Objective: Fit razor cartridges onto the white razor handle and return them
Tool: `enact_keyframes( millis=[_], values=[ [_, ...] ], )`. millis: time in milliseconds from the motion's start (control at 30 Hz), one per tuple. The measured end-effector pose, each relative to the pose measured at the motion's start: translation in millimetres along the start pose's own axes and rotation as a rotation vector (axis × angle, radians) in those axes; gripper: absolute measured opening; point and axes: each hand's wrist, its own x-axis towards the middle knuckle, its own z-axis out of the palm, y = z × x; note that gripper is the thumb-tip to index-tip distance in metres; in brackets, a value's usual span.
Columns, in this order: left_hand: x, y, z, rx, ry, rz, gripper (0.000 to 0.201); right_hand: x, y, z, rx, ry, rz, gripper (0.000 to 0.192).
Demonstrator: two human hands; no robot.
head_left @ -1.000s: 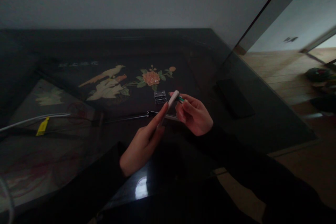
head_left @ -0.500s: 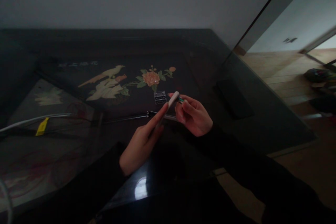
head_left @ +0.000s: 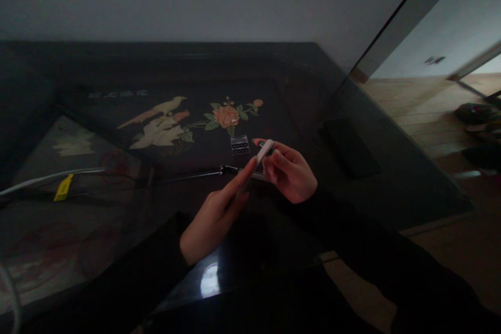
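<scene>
My left hand (head_left: 213,219) grips a slim white object (head_left: 266,150), seen nearly edge-on and tilted up to the right; its kind I cannot tell. Around the upper end of it, my right hand (head_left: 291,172) has its fingers curled in. Between those fingers a bit of a small green piece (head_left: 261,143) shows, mostly hidden behind the white tip. A small clear plastic case (head_left: 240,145) with dark slots lies on the dark tabletop just beyond my hands. Behind my fingers lies a thin dark and silver rod (head_left: 223,170), partly covered.
The glossy dark table (head_left: 293,60) bears a bird-and-flower picture (head_left: 225,116). A flat black object (head_left: 350,148) lies to the right. On the left are a white cable (head_left: 50,178) and a yellow tag (head_left: 63,188). A wall stands behind the table.
The white object's upper end has shifted slightly right, closer to my right hand's fingers. The green piece, earlier right of the tip, now shows on its left side.
</scene>
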Motion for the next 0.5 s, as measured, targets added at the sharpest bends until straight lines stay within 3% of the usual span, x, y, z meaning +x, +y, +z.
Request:
enact_keyframes(
  millis=[167, 500],
  values=[
    [-0.8, 3.4, -0.7, -0.016, -0.030, -0.010, 0.056, -0.4, -0.5, -0.2, 0.005, 0.017, 0.021, 0.042],
    [2.3, 1.4, -3.7, 0.029, 0.082, -0.040, 0.054, -2.0, -4.0, 4.3, 0.012, -0.009, 0.000, 0.037]
  ],
)
